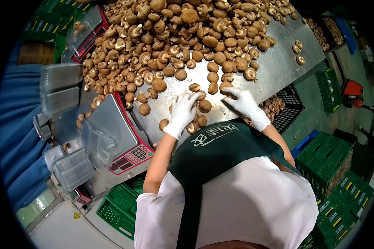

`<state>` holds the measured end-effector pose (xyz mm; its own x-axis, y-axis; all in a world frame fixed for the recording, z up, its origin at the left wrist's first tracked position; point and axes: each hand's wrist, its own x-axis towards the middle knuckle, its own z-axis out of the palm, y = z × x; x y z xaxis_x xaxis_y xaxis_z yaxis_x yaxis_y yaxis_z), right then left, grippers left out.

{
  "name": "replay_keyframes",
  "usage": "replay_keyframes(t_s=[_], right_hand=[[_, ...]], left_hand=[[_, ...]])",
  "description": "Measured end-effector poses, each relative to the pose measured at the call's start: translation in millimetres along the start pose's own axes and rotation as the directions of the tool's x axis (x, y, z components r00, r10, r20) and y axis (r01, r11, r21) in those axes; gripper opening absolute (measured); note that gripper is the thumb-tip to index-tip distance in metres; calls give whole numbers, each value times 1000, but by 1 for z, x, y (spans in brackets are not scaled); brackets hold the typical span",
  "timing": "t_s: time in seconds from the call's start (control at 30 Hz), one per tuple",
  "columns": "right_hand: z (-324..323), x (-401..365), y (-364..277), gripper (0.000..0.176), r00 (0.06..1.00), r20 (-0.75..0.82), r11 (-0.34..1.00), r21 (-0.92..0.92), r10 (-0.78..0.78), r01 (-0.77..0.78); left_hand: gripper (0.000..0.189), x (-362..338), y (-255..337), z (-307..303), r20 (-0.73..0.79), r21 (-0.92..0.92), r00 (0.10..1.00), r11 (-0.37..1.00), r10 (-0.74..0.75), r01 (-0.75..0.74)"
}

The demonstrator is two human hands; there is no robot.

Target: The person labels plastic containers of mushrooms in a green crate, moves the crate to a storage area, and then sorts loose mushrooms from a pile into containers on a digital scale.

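Brown shiitake mushrooms (pixel 189 16) lie in a large heap on a metal table (pixel 274 72), with loose ones in front of my hands. My left hand (pixel 183 111), in a white glove, is bent with its fingertips against a mushroom (pixel 202 95). Close by its palm sit further mushrooms (pixel 204 106), some partly hidden under the hand. Opposite it, my right hand (pixel 246 107), also gloved, has its thumb and fingers apart. Its index finger touches the edge of a brown mushroom cap (pixel 225 86).
A scale (pixel 112 124) with a red frame stands left of my hands, with clear plastic trays (pixel 72 168) beside it. At the table's right edge is a black crate (pixel 290 108) of mushrooms. Green crates (pixel 324 159) are stacked at the lower right.
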<state>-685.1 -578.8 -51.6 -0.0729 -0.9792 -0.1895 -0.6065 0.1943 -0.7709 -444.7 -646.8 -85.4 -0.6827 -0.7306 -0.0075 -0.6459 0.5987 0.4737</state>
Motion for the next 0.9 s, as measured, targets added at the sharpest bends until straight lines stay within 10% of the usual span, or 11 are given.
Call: replay_keyframes(t_s=[0.5, 0.63, 0.8, 0.9], right_hand=[[65, 42, -31, 30, 925, 47, 897, -229, -378, 378], [92, 63, -41, 57, 905, 153, 824, -374, -397, 425], [130, 87, -45, 49, 888, 129, 689, -585, -440, 427], [122, 96, -56, 33, 905, 183, 824, -375, -384, 426]], left_hand=[[41, -57, -43, -25, -266, -216, 873, 907, -410, 360], [50, -67, -39, -24, -320, -233, 831, 888, -456, 398], [72, -94, -19, -21, -328, -139, 864, 925, -381, 355], [81, -108, -7, -11, -236, -16, 912, 940, -336, 342]])
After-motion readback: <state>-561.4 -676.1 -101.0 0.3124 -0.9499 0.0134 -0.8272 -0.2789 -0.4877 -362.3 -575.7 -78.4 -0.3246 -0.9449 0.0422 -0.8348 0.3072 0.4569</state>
